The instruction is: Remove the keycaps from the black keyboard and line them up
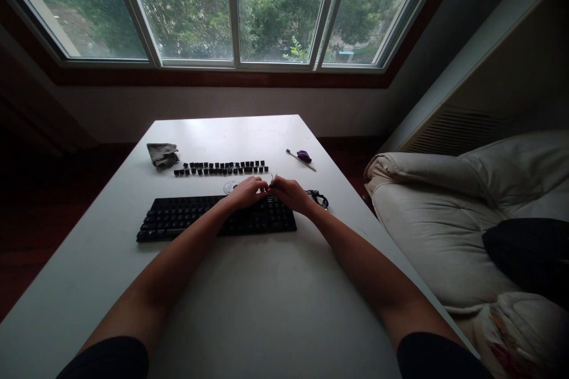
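A black keyboard (186, 218) lies across the table in front of me, and my forearms reach over it. My right hand (290, 192) is closed above its right part, gripping what looks like a keycap puller (274, 177) whose thin wires point up. Close against it, my left hand (249, 192) has its fingers pinched together near the puller; what they hold is too small to make out. Beyond the keyboard, several loose black keycaps (221, 171) lie in two rows. A clear round dish (230, 187) stands just behind my left hand, partly hidden.
The white table (267, 296) carries a crumpled grey cloth (163, 155) at back left. Toward the back right lie a brush (301, 160) and a purple object (304, 156). A coiled black cable (319, 199) rests beside my right wrist. A pale sofa (435, 219) stands to the right.
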Tool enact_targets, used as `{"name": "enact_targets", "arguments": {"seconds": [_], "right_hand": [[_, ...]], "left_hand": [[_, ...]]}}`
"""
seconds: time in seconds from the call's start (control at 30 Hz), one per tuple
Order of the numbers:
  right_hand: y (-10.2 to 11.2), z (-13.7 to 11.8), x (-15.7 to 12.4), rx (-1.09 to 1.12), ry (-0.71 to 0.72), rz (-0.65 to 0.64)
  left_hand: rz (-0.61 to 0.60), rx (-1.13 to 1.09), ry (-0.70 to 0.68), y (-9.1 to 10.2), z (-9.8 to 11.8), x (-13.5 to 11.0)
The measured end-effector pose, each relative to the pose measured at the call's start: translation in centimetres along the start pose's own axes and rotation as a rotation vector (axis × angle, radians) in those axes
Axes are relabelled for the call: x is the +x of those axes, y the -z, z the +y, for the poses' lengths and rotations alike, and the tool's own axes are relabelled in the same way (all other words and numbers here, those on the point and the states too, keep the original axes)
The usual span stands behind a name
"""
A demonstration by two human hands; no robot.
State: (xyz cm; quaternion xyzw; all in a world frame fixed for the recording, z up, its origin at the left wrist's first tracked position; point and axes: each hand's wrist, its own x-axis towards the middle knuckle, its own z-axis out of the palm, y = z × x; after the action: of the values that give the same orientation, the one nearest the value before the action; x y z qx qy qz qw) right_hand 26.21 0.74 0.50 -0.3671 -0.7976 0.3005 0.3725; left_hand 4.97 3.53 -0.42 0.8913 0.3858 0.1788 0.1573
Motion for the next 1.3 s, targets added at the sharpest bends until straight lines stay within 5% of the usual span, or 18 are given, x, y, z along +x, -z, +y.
{"name": "enact_targets", "arguments": {"seconds": [0.13, 0.3, 0.73, 0.93, 1.1, 1.3], "right_hand": [[-0.3, 0.3, 0.1, -0.046, -0.044, 0.096], [-0.2, 0.6, 0.4, 0.058, -0.121, 0.03], [-0.4, 0.7, -1.2, -0.115, 0.044, -0.035], [-0.1, 0.7, -1.0, -0.113, 0.073, -0.078], [0.3, 0.1, -0.4, -0.138, 0.14, -0.203], [-0.2, 1.5, -0.4, -0.103, 0.081, -0.104]], "left_hand": [[0.011, 0.002, 0.01, -0.3, -0.2, 0.0], [-0.001, 0.004, 0.049, -0.4, -0.3, -0.1], [0.044, -0.055, 0.026, 0.8, -0.2, -0.7], [-0.114, -0.163, -0.085, 1.9, 0.8, -1.0], [-0.083, -0.166, -0.101, 1.0, 0.8, -0.9], [-0.072, -0.103, -0.11, 0.6, 0.6, -0.8]]}}
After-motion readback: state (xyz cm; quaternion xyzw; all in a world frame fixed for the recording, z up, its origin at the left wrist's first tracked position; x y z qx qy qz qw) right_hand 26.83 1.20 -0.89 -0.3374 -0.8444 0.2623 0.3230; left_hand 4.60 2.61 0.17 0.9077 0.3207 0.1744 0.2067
